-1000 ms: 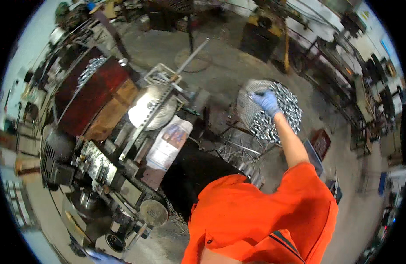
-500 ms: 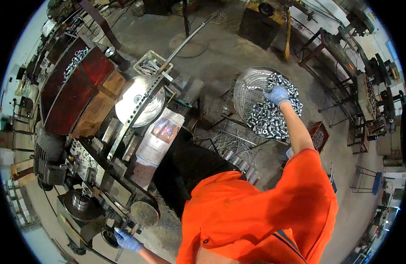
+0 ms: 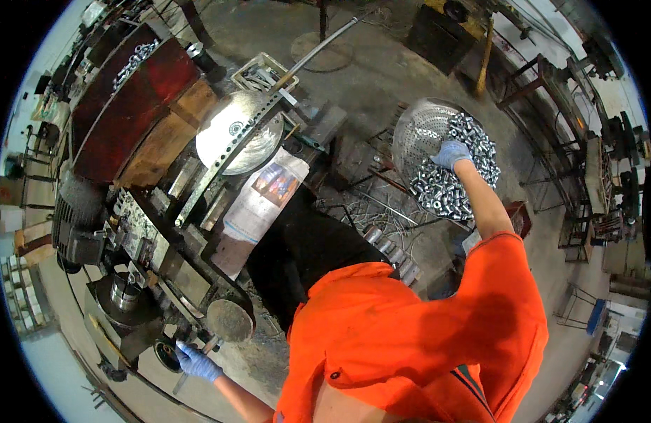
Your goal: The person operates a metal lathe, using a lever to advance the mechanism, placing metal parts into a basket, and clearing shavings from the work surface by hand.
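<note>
Left hand (image 3: 198, 361): over a lever (image 3: 212, 345); grip, cannot tell.
Right hand (image 3: 452, 154): at the metal parts (image 3: 449, 195); whether its grip holds any, cannot tell.
Perforated round tray (image 3: 415, 137): metal parts heaped toward its right.
Red hopper (image 3: 138, 106): similar parts inside.

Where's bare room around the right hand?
Bare: left part of the perforated pan, bordered by its rim and the metal pieces; floor between pan and dark box. Crowded: pan's right side, beside the right hand.
</note>
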Motion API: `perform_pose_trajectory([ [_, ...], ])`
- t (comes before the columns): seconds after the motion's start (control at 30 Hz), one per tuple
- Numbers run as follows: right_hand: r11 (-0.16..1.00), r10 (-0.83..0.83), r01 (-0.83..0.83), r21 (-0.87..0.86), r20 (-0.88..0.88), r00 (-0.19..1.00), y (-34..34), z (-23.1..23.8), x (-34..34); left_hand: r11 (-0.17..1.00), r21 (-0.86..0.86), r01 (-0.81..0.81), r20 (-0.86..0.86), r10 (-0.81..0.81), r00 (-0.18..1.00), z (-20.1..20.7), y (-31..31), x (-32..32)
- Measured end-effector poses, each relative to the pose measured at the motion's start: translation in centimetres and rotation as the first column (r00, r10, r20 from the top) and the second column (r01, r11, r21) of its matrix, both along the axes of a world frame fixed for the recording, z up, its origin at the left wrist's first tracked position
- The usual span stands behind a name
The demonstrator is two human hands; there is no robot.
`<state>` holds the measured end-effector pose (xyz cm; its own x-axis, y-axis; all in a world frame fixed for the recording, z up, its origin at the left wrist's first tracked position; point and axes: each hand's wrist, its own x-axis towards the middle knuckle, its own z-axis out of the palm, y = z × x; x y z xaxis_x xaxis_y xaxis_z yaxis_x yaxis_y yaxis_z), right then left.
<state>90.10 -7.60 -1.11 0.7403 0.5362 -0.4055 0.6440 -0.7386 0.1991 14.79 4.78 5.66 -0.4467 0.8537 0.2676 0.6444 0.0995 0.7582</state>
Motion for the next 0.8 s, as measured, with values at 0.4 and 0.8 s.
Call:
perform_pose_trajectory([
  [0.4,0.653,0.058,0.143,0.744,-0.237,0.970,1.2,3.3,-6.0,0.974,-0.010,0.225,-0.015,-0.225,0.974,5.0,1.8,-0.4],
  [0.8,-0.198,0.977,-0.304,0.932,0.212,0.013,12.7,20.4,-36.4,0.515,-0.015,0.857,0.658,-0.640,0.396,11.7,2.9,18.2],
])
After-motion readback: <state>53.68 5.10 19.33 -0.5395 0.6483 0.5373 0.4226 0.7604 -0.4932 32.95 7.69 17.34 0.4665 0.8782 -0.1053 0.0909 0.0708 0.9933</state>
